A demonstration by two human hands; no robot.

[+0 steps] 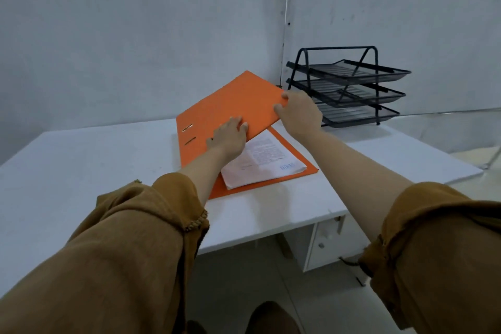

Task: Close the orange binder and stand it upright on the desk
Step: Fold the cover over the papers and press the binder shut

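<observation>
An orange binder (233, 106) lies on the white desk (108, 160), half open. Its front cover slants up over a stack of printed pages (263, 163) resting on the back cover. My right hand (298, 112) grips the cover's free right edge, fingers curled over it. My left hand (230, 135) holds the cover's near edge, fingers on top. Two metal slots show near the spine at the left.
A black three-tier mesh letter tray (352, 87) stands at the desk's back right, close to the binder and my right hand. Grey walls meet in a corner behind. A white drawer unit (325, 241) sits under the desk's right side.
</observation>
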